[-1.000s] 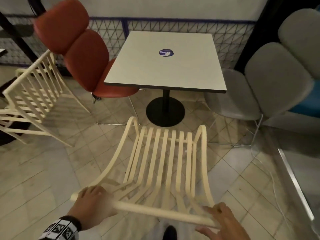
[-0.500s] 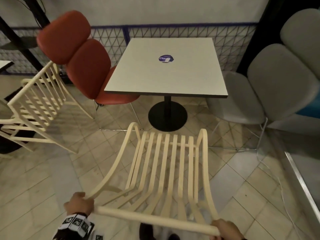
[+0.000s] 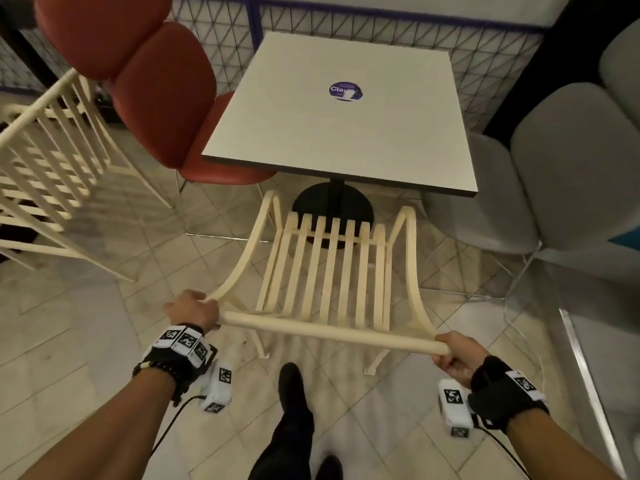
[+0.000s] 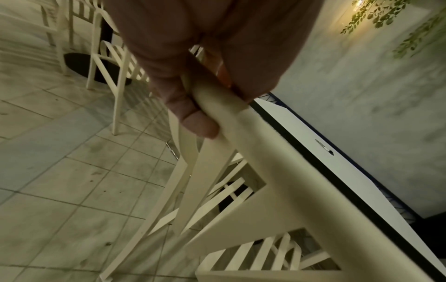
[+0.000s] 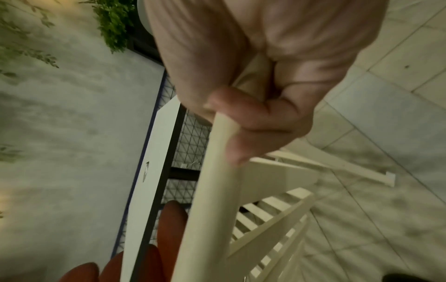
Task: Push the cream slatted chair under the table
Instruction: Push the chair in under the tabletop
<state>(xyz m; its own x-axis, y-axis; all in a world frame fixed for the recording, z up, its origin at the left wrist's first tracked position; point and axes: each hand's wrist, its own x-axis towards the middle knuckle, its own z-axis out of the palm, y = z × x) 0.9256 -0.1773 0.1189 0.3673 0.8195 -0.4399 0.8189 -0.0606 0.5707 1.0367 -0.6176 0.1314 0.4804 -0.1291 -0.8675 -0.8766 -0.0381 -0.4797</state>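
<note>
The cream slatted chair (image 3: pixel 332 271) stands on the tiled floor facing the square white table (image 3: pixel 339 112), its front edge near the table's black round base (image 3: pixel 311 206). My left hand (image 3: pixel 192 308) grips the left end of the chair's top back rail (image 3: pixel 329 332), and my right hand (image 3: pixel 457 351) grips the right end. In the left wrist view the left hand's fingers (image 4: pixel 193 118) curl round the rail (image 4: pixel 277 171). In the right wrist view the right hand's fingers (image 5: pixel 253 122) wrap the rail (image 5: pixel 212 190).
A red padded chair (image 3: pixel 152 91) stands at the table's left, a grey padded chair (image 3: pixel 554 174) at its right. Another cream slatted chair (image 3: pixel 52 168) is at far left. A wire-mesh fence (image 3: pixel 381 32) runs behind the table. My leg and dark shoe (image 3: pixel 291 403) are behind the chair.
The chair has moved forward toward the table, its front now close to the black base. Both hands stayed on the back rail and my body stepped closer.
</note>
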